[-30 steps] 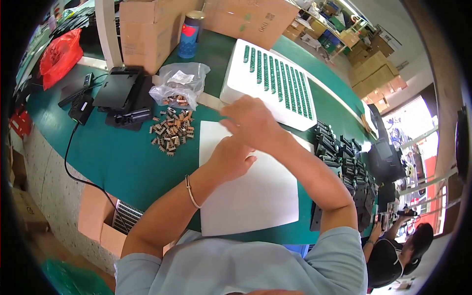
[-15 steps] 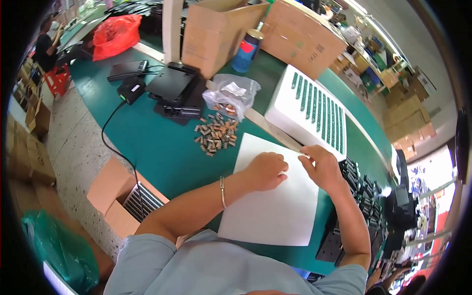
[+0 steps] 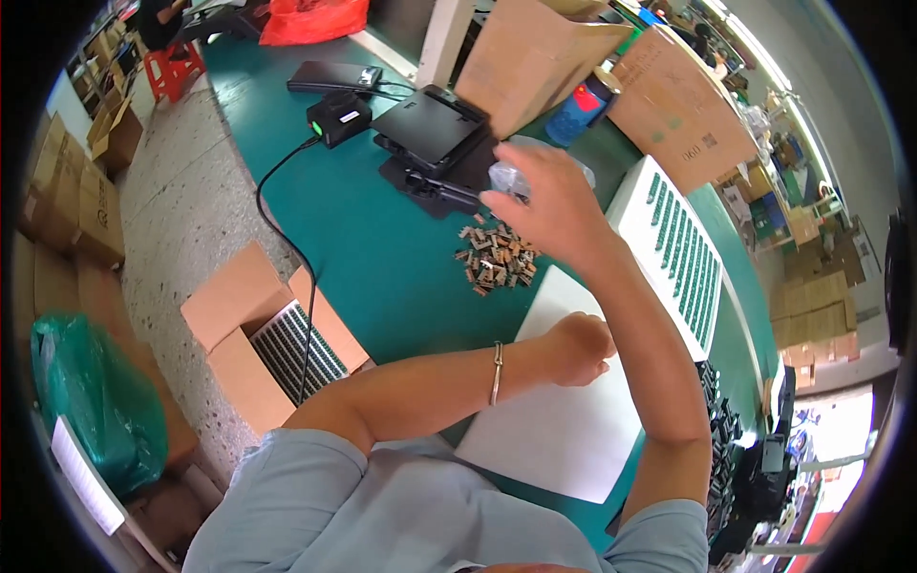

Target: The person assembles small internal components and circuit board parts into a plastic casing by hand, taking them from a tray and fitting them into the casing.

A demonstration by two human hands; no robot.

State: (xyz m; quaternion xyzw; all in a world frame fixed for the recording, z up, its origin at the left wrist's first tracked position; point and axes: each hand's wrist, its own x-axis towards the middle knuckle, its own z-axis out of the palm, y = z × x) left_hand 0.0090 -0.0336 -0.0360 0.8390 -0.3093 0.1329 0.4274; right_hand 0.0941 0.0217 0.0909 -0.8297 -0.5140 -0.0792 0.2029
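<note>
My left hand (image 3: pixel 578 349), with a bangle (image 3: pixel 497 372) on its wrist, is closed over a white sheet (image 3: pixel 554 449). What its curled fingers hold, if anything, is hidden. Raised beyond it, my right hand (image 3: pixel 552 208) has thumb and fingers apart, with nothing visible between them. It partly covers a clear plastic bag (image 3: pixel 506 179). Just left of the right hand sits a stack of flat black plastic parts (image 3: pixel 430 129). Below the hand lies a heap of small brown-and-silver parts (image 3: pixel 497 260) on the green table (image 3: pixel 382 277).
A white tray with rows of green pieces (image 3: pixel 669 248) stands right of my right forearm. Behind are cardboard boxes (image 3: pixel 530 67) and a blue can (image 3: pixel 581 110). A black cable (image 3: pixel 267 201) hangs over the table edge into an open carton (image 3: pixel 244 368). Black parts (image 3: pixel 721 430) crowd the right.
My right hand has left the white sheet and swung up and left, over the plastic bag. My left hand stays closed above the sheet. The whole view has shifted, moving the scene rightward.
</note>
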